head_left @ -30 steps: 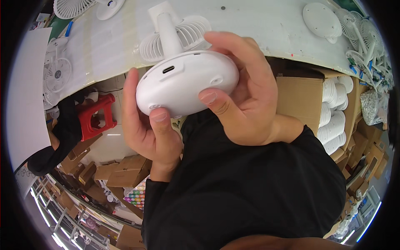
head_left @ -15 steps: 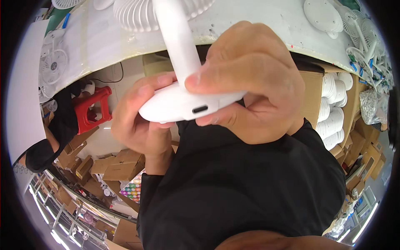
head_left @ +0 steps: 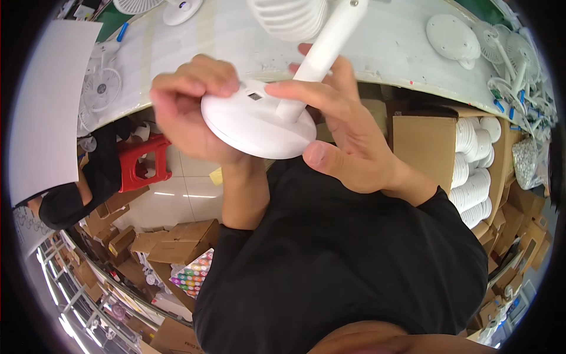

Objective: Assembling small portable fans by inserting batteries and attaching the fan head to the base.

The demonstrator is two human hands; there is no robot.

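Note:
A white desk fan is held up over my lap at the near table edge. Its round base (head_left: 253, 127) is tilted and shows a small dark slot on top. From the base a white stem (head_left: 330, 47) slants up to the right, and the ribbed fan head (head_left: 289, 17) hangs beyond it over the table. My left hand (head_left: 197, 109) is closed on the left rim of the base, thumb side hidden beneath. My right hand (head_left: 354, 135) straddles the right side, index finger on the base beside the slot, thumb at the rim, other fingers behind the stem.
Along the white table (head_left: 377, 65) lie a round white base (head_left: 453, 36) and several fans at both ends. A cardboard box (head_left: 421, 144) of stacked white discs stands at right. A red stool (head_left: 144, 162) and a person in dark clothes (head_left: 97, 177) are at left.
The fan has turned: its base went from edge-on, with a port facing me, to showing its top, and the stem now leans right. My right hand has loosened and opened around the stem.

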